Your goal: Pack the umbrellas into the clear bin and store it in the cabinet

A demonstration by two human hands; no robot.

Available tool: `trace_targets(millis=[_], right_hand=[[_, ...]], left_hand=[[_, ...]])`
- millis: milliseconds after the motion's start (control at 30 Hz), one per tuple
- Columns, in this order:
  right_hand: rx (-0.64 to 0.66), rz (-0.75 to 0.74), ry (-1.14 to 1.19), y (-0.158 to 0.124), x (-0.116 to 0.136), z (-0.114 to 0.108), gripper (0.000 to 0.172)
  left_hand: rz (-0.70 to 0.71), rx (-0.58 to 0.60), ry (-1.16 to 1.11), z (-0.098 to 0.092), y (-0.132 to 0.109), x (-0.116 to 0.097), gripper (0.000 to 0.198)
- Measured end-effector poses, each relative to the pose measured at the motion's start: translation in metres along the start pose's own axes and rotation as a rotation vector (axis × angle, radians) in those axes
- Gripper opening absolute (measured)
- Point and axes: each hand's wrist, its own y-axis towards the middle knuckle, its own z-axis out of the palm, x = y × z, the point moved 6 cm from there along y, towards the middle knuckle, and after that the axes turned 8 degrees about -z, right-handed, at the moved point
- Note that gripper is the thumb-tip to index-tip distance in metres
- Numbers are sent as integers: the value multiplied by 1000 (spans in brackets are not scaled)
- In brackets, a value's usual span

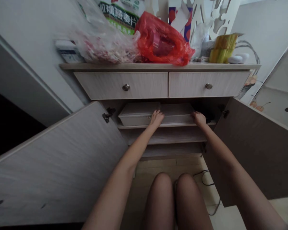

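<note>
A flat, pale rectangular storage box [144, 115] lies on a shelf [165, 126] inside a low wooden cabinet. My left hand [156, 118] rests at the middle of the box's front, fingers curled over its top edge. Farther right, my right hand [199, 118] grips the box's right end in the same way. The box's right end is in shadow, and a seam on its top might mark a lid or a second box; I cannot tell which.
The left cabinet door [57, 159] and right cabinet door [254, 150] swing open on both sides of my arms. Above are closed drawers [121, 85], with a red plastic bag [160, 40] and other packages on top. My knees [172, 191] are below, beside a black cable [204, 179].
</note>
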Motion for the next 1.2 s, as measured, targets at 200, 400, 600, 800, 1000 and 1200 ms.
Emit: trace_targets(millis=[200,400,600,800,1000,1200], right_hand=[[-48,-30,60,-9,-1,-21,29],[-278,-203,180,-78,2,-61,28],[-292,-350,359,-199,36,-89,35],[-205,-385,424,-292,74,-81,37],[-100,-427,374,-319,88,-59,31],[123,-490,384,-318,90,-60,19]], left_hand=[[-2,1,-162,-18,1,8,17],[61,-155,-221,-81,-67,-6,17],[50,-167,-258,-130,-195,-37,23],[4,-127,-366,-130,-292,-58,24],[-126,-61,-593,-103,-339,-62,20],[-673,-237,-1092,-53,-356,-56,35]])
